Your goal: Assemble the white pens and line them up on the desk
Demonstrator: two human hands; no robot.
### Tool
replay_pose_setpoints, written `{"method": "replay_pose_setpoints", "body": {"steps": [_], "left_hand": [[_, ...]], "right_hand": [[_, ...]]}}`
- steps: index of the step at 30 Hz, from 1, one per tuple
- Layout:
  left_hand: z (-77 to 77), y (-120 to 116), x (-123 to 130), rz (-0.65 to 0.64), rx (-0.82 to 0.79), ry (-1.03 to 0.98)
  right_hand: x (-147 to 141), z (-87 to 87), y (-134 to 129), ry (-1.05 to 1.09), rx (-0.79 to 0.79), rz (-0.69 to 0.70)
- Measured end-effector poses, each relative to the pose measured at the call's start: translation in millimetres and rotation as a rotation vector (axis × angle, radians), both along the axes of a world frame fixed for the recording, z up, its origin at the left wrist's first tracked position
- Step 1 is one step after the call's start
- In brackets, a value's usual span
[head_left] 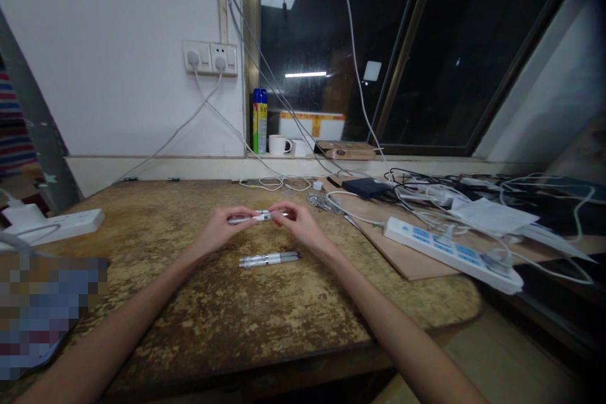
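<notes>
White pen (255, 217) w/ both hands pinching

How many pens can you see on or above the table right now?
3, as far as can be told. One pen is held between the left hand and right hand; what looks like two pens lie side by side on the table below. Cable clutter may hide more.

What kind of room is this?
Probably a home workroom or makeshift desk by a window: a worn table, power strips tangled with cables, and mugs on the sill. Both hands hold a pen.
</notes>
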State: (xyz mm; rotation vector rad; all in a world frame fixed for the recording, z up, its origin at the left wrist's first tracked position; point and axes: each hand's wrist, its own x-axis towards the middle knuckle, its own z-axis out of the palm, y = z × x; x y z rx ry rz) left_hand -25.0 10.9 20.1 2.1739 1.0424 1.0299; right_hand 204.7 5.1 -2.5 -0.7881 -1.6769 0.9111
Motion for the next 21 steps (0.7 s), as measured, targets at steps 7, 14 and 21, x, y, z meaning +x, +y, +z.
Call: {"method": "replay_pose_setpoints", "body": {"steps": [7, 14, 21], "left_hand": [[0.4, -1.8, 2.0, 0.001, 0.024, 0.003], [2.0, -4.1, 2.4, -0.014, 0.035, 0.021], [0.5, -1.7, 0.2, 0.001, 0.027, 0.019]], "right_hand": [[-0.2, -2.3, 2.3, -0.012, -0.003, -0.005], [-2.6, -1.5, -0.9, -0.062, -0.099, 0.050], [-2.5, 0.9, -2.9, -0.073, -0.041, 0.030]]}}
